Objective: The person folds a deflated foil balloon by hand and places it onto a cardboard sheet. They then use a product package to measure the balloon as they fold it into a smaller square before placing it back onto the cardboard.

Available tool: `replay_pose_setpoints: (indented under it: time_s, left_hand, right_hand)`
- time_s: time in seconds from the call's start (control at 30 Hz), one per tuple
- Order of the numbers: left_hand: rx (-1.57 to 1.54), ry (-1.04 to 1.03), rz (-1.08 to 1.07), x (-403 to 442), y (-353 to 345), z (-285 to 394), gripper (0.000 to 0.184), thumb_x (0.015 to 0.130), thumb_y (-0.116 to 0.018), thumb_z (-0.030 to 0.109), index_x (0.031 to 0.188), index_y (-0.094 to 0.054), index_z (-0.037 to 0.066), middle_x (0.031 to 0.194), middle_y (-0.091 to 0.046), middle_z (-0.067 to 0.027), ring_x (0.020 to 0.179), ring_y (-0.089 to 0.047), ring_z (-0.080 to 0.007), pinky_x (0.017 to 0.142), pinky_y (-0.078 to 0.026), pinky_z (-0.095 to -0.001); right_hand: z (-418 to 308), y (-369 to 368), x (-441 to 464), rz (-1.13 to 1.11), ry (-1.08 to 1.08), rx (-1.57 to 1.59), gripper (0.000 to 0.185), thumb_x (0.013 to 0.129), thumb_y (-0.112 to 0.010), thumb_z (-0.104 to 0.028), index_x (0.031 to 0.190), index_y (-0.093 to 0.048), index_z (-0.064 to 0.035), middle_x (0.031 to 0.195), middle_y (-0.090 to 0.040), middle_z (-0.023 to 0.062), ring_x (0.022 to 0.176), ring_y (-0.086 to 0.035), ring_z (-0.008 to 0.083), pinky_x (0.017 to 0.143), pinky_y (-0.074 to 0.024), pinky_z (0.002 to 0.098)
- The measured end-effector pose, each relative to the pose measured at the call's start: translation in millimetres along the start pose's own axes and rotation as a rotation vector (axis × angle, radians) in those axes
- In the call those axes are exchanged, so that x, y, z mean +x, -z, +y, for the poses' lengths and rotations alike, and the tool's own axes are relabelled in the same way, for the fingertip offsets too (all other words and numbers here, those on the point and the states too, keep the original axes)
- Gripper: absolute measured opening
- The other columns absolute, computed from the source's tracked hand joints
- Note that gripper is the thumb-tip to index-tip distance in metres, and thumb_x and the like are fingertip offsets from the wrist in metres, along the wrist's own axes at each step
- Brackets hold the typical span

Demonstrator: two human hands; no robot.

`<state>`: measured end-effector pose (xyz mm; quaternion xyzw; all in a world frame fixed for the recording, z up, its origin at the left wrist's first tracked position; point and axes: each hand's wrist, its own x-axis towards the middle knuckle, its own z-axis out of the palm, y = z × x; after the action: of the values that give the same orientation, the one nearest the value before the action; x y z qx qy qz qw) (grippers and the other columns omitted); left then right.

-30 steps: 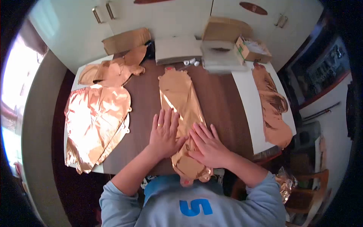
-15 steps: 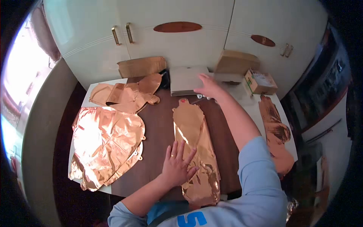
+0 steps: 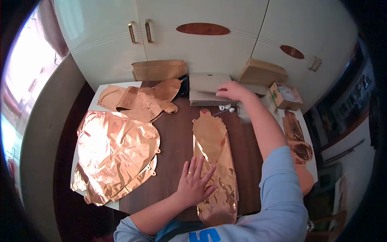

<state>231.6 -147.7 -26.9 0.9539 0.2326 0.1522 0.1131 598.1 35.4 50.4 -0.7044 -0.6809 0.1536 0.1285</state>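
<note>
My left hand (image 3: 196, 183) lies flat with spread fingers on a stack of long, flat rose-gold foil balloons (image 3: 215, 161). A red mark shows on the stack's top tab. Farther up, my right hand (image 3: 234, 90) is at the right side of a stack of flat grey-beige sheets (image 3: 207, 84) with a hang hole. Its fingers are closed together at the top sheet's near edge, which looks slightly raised; the exact grip is partly hidden. Small white rolls (image 3: 227, 108) and a thin straw-like stick (image 3: 217, 114) lie just below that stack.
Large shiny foil balloons (image 3: 117, 153) cover the table's left side, with more foil pieces (image 3: 141, 99) behind them. At right lie further foil balloons (image 3: 298, 141) and a small box (image 3: 287, 97). Cardboard pieces (image 3: 159, 70) lean on the white cabinet (image 3: 201, 48).
My right hand has gone from spread fingers above the grey-beige stack to closed fingers at its right side. My left hand stays on the foil balloons. The view has shifted slightly.
</note>
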Motion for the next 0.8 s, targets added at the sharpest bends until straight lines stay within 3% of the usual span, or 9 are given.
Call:
replay_pose_setpoints:
  time_s: [0.13,0.23,0.33,0.43,0.5,0.6,0.63,0.73,0.8]
  left_hand:
    - [0.047,0.021,-0.066,1,3,2,0.075,0.090,-0.054,0.060,0.152,-0.039,0.021,0.157,-0.026,-0.0293,0.146,-0.024,-0.0479,0.115,-0.022,-0.0626]
    - [0.027,-0.005,-0.008,1,1,1,0.080,0.089,-0.059,0.057,0.151,-0.039,0.012,0.154,-0.029,-0.0313,0.140,-0.031,-0.0517,0.111,-0.026,-0.0651]
    - [-0.013,0.028,0.003,1,3,2,0.087,0.088,-0.059,0.058,0.151,-0.033,0.004,0.154,-0.030,-0.0298,0.141,-0.030,-0.0509,0.112,-0.025,-0.0646]
    - [-0.030,0.047,-0.007,1,3,3,0.086,0.086,-0.060,0.059,0.146,-0.038,0.001,0.156,-0.028,-0.0272,0.144,-0.026,-0.0474,0.116,-0.020,-0.0615]
    - [-0.148,0.068,0.017,2,8,6,0.073,0.089,-0.062,0.048,0.139,-0.043,-0.001,0.155,-0.028,-0.0277,0.144,-0.026,-0.0468,0.117,-0.019,-0.0586]
    - [-0.779,0.333,0.024,3,6,-15,0.062,0.088,-0.058,0.014,0.142,-0.032,0.000,0.155,-0.028,-0.0274,0.145,-0.028,-0.0396,0.118,-0.023,-0.0492]
    - [-0.775,0.345,0.110,-1,18,-20,0.062,0.084,-0.054,0.007,0.142,-0.030,-0.001,0.154,-0.029,-0.0264,0.146,-0.027,-0.0372,0.118,-0.022,-0.0456]
    - [-0.723,0.343,0.337,-19,47,-23,0.063,0.080,-0.050,-0.001,0.141,-0.032,0.000,0.152,-0.032,-0.0235,0.146,-0.028,-0.0350,0.120,-0.020,-0.0429]
    - [-0.656,0.211,0.372,-30,57,-14,0.064,0.081,-0.057,0.002,0.141,-0.036,-0.001,0.149,-0.033,-0.0268,0.142,-0.033,-0.0394,0.118,-0.024,-0.0489]
  right_hand:
    - [-1,-2,-2,0.148,-0.036,-0.227,0.024,0.093,-0.061,-0.028,0.091,-0.072,-0.0057,0.106,-0.071,0.0119,0.093,-0.067,0.0336,0.082,-0.0526,0.0444]
    - [-19,-5,-32,0.661,0.253,-0.732,0.020,0.093,-0.061,-0.020,0.082,-0.065,-0.0039,0.093,-0.071,0.0108,0.078,-0.066,0.0350,0.072,-0.0528,0.0455]
    - [-68,12,-93,0.845,0.190,-0.350,0.015,0.090,-0.061,-0.016,0.088,-0.069,-0.0026,0.088,-0.071,0.0162,0.079,-0.070,0.0319,0.067,-0.0551,0.0429]
    - [-96,9,-169,0.878,0.008,0.284,0.011,0.091,-0.061,-0.011,0.089,-0.068,-0.0029,0.089,-0.072,0.0141,0.070,-0.070,0.0267,0.058,-0.0562,0.0351]
    - [-111,-5,-228,0.481,-0.252,0.895,0.012,0.094,-0.058,-0.008,0.102,-0.064,-0.0006,0.090,-0.070,0.0116,0.065,-0.068,0.0161,0.055,-0.0574,0.0303]
    - [-124,-70,-284,0.272,-0.491,1.617,0.027,0.097,-0.059,-0.010,0.123,-0.056,-0.0024,0.096,-0.072,0.0146,0.073,-0.073,0.0220,0.060,-0.0633,0.0357]
    - [-125,-89,-300,0.157,-0.523,1.836,0.028,0.099,-0.057,-0.011,0.126,-0.055,-0.0037,0.100,-0.073,0.0159,0.076,-0.074,0.0237,0.065,-0.0639,0.0387]
    - [-150,-118,-325,-0.049,-0.724,1.890,0.032,0.103,-0.051,-0.021,0.125,-0.057,0.0015,0.099,-0.073,0.0184,0.073,-0.074,0.0241,0.062,-0.0619,0.0353]
    - [-144,-108,-343,-0.300,-0.659,1.869,0.031,0.102,-0.053,-0.023,0.122,-0.058,0.0012,0.094,-0.072,0.0167,0.068,-0.071,0.0235,0.060,-0.0593,0.0333]
